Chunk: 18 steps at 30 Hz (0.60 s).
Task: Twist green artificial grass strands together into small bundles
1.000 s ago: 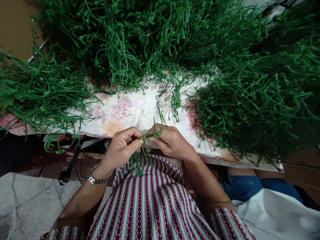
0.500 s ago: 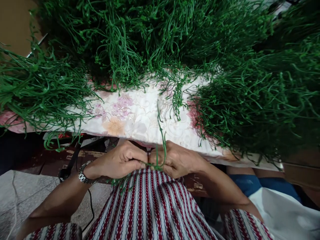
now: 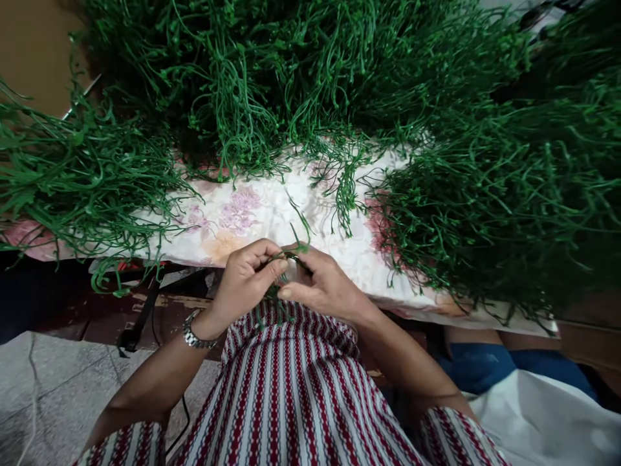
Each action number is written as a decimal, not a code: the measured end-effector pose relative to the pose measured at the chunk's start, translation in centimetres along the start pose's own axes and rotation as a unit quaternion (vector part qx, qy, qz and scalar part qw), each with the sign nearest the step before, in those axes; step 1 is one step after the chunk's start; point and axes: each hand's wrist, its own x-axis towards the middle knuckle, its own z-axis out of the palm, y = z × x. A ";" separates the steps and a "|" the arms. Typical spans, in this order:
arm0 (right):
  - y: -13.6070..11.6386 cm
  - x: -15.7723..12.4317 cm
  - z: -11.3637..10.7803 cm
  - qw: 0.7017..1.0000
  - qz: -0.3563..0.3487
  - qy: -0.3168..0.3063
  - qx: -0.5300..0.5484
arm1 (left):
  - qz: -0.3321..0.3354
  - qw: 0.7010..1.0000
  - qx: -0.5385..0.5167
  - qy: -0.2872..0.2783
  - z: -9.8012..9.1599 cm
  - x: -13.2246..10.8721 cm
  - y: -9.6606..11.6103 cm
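My left hand (image 3: pixel 251 275) pinches thin green stems (image 3: pixel 279 257) between thumb and fingers, just over the table's near edge. Right beside it, my right hand (image 3: pixel 323 281) has its thumb held apart from its bent fingers, with a stem lying against the index finger. One slender branched stem (image 3: pixel 301 223) sticks up from the hands over the cloth. Smaller green tips (image 3: pixel 272 294) hang below them, in front of the striped garment. The fingers partly hide how the stems cross.
A flowered white cloth (image 3: pixel 272 220) covers the table. Green stems form a large heap (image 3: pixel 301 58) at the back, with a left pile (image 3: pixel 107 168) and a right pile (image 3: pixel 485 213). Another person's blue-clad legs (image 3: pixel 485 366) are at the right, beside a white sheet (image 3: pixel 548 414).
Both hands have risen and moved forward to the cloth's near edge. My right thumb has spread away from its fingers. The upright stem now leans lower and further left.
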 end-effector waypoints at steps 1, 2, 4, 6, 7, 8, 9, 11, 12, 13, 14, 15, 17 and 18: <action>0.2 0.1 0.4 1.000 0.009 -0.001 0.001 | -0.002 1.000 0.003 0.000 0.2 0.0 0.1; 0.2 0.0 0.6 1.000 0.017 -0.004 0.003 | -0.004 1.000 0.007 0.001 0.2 -0.1 0.1; 0.3 -0.1 0.8 1.000 0.025 -0.010 0.007 | -0.008 1.000 0.013 -0.004 0.1 -0.3 0.1; 0.1 -0.4 0.5 1.000 0.024 -0.017 -0.011 | -0.011 1.000 0.014 -0.020 -0.2 -0.4 -0.1; 0.0 -0.5 0.3 0.999 0.023 -0.020 -0.031 | -0.011 0.999 0.013 -0.029 -0.4 -0.5 -0.2; -0.1 -0.6 0.2 0.998 0.020 -0.022 -0.055 | -0.010 0.999 0.016 -0.039 -0.6 -0.6 -0.4; -0.1 -0.7 0.0 0.996 0.015 -0.024 -0.081 | -0.009 0.998 0.027 -0.049 -0.7 -0.6 -0.6; -0.3 -0.8 -0.2 0.991 0.008 -0.031 -0.128 | 0.004 0.995 0.078 -0.066 -0.9 -0.7 -0.8; -0.3 -0.8 -0.1 0.989 0.007 -0.039 -0.146 | 0.016 0.990 0.115 -0.075 -1.0 -0.7 -0.9; -0.3 -0.9 -0.1 0.986 0.008 -0.048 -0.161 | 0.030 0.984 0.152 -0.084 -1.1 -0.7 -0.9; -0.3 -0.9 0.0 0.982 0.009 -0.058 -0.177 | 0.044 0.978 0.181 -0.095 -1.2 -0.7 -0.9; -0.4 -0.9 0.1 0.979 0.009 -0.068 -0.193 | 0.056 0.972 0.201 -0.107 -1.3 -0.8 -0.8; -0.6 -1.1 0.2 0.971 -0.007 -0.093 -0.219 | 0.069 0.964 0.216 -0.138 -1.6 -1.2 -0.5; -0.8 -1.3 0.1 0.968 -0.023 -0.106 -0.226 | 0.076 0.961 0.215 -0.158 -1.9 -1.4 -0.2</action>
